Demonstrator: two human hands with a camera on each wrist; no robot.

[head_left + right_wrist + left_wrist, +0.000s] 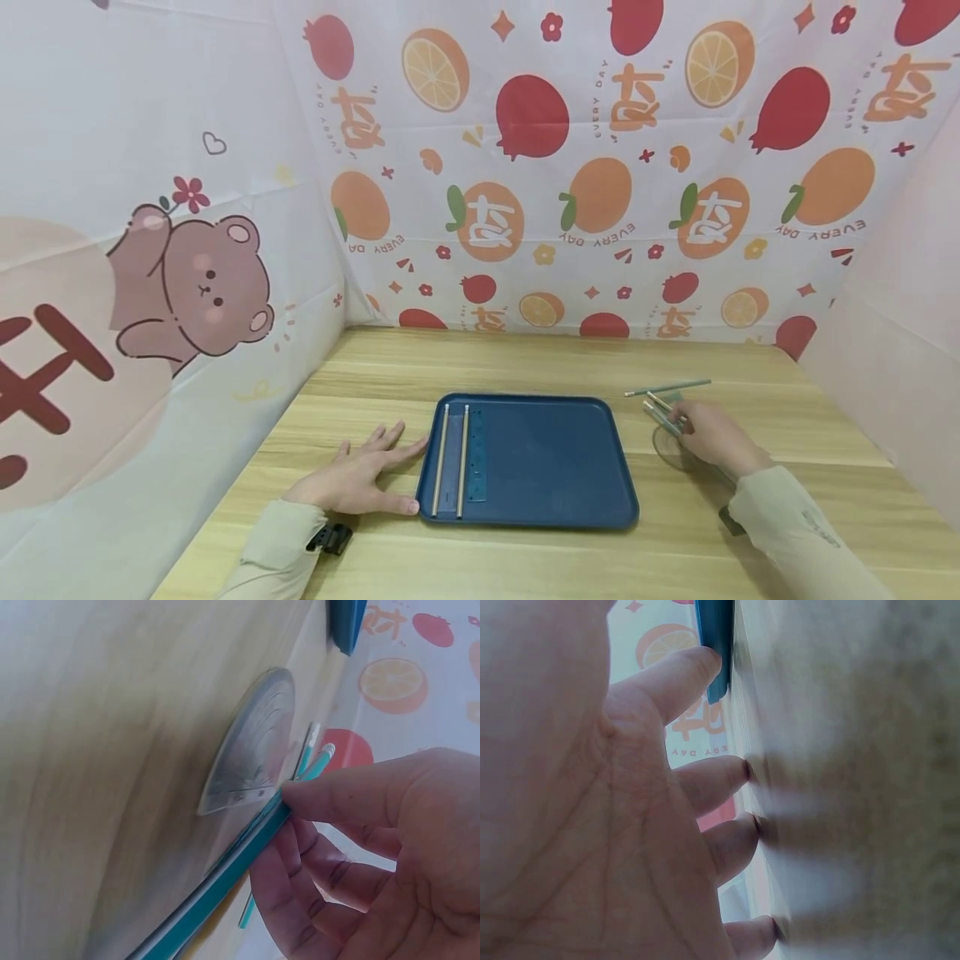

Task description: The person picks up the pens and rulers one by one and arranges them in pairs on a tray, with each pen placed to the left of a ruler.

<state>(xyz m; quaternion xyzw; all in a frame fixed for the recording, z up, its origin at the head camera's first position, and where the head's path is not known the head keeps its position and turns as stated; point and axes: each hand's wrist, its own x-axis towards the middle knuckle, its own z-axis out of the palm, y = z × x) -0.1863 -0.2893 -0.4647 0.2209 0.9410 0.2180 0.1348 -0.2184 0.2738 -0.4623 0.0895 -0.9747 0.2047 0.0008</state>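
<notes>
While left hand (356, 481) rests flat steadying the tray (555, 508), right hand (716, 437) pinches a teal pencil (217, 889); next, likely a clean lift trayward.

Teal pencil (225, 877) lying flat on wooden surface (525, 358), just right of blue tray (555, 454); clear half-round protractor (251, 746) flat beside it, touching; more teal pencils (663, 396) close by

My right hand (716, 437) is covering most of the protractor (666, 446) and the near ends of the pencils (663, 408) in the head view. In the left wrist view the worktop (855, 750) is blurring, and my palm is hiding nearly all of the tray (714, 645).
</notes>
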